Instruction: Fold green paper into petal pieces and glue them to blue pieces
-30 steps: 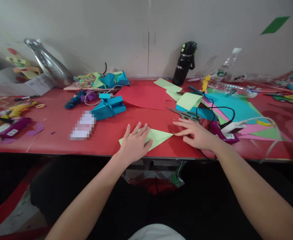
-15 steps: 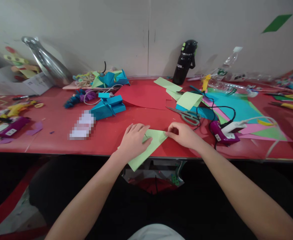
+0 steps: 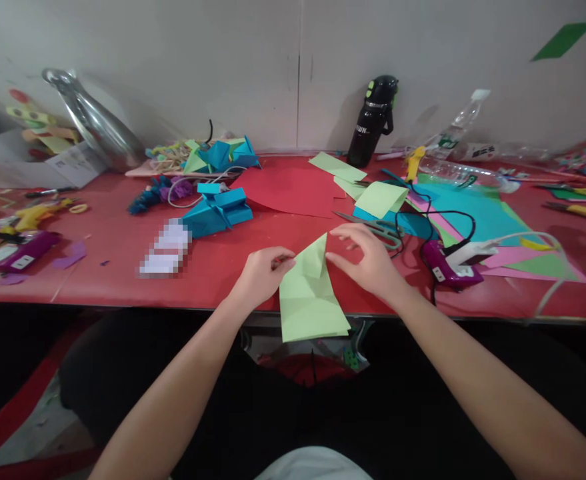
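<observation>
A folded sheet of light green paper [image 3: 310,303] lies at the front edge of the table, its lower end jutting past the edge. Its upper part is folded to a slanted point, and creases run across it. My left hand [image 3: 263,273] pinches the paper's left side between thumb and fingers. On the other side, my right hand [image 3: 367,260] is open, thumb and fingers apart, with the thumb tip close to the paper's pointed end; whether it touches I cannot tell. Just behind the right hand are grey-handled scissors [image 3: 385,232].
Blue folded paper [image 3: 217,212] and a red sheet [image 3: 287,190] lie farther back. To the right are a purple power strip [image 3: 450,267] with cables, coloured sheets [image 3: 483,210] and a yellow glue gun [image 3: 413,163]. A black bottle [image 3: 371,123] stands by the wall.
The green paper has been turned, so its pointed end now faces away from me. My left hand has moved from lying over it to pinching its edge; my right hand has opened.
</observation>
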`<action>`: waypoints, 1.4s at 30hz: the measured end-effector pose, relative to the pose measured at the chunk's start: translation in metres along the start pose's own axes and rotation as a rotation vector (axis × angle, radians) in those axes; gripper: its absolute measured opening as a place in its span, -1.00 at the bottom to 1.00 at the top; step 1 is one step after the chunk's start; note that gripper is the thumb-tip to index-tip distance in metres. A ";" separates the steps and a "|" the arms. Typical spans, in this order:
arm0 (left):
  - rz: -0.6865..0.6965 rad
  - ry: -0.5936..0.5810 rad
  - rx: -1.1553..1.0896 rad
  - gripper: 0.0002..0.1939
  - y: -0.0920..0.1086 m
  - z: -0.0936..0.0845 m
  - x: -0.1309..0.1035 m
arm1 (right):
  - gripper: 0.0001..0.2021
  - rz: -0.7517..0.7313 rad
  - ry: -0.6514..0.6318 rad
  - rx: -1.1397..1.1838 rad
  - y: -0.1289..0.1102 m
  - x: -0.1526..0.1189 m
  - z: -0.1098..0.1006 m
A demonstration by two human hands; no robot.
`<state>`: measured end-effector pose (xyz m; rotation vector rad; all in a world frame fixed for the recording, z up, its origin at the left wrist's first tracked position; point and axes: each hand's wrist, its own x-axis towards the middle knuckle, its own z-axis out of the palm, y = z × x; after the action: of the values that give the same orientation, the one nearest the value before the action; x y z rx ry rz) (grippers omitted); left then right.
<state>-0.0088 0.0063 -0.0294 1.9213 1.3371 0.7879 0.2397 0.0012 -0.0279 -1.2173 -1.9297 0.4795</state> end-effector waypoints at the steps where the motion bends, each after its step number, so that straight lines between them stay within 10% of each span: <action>1: 0.002 0.000 -0.011 -0.79 0.000 0.000 0.000 | -0.58 -0.052 -0.095 -0.038 -0.002 -0.002 -0.001; 6: 0.178 -0.059 0.109 -0.68 0.004 -0.009 -0.003 | -0.42 -0.113 -0.489 -0.133 0.000 -0.008 -0.001; 23: 0.228 -0.019 0.489 -0.70 0.005 -0.004 -0.002 | -0.55 -0.094 -0.189 -0.116 -0.004 -0.003 0.025; 27: 0.266 -0.003 0.526 -0.70 -0.002 -0.003 0.001 | -0.52 0.007 -0.299 -0.146 -0.015 -0.007 0.015; 34: 0.262 0.119 0.450 -0.47 -0.005 0.000 0.002 | -0.16 -0.225 -0.514 -0.279 -0.045 -0.020 -0.001; 42: 0.252 0.115 0.439 -0.41 -0.002 0.003 -0.004 | -0.63 -0.326 -0.568 -0.301 -0.038 -0.027 -0.002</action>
<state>-0.0092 0.0030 -0.0331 2.4580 1.4442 0.7815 0.2258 -0.0405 -0.0126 -0.9755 -2.7098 0.3967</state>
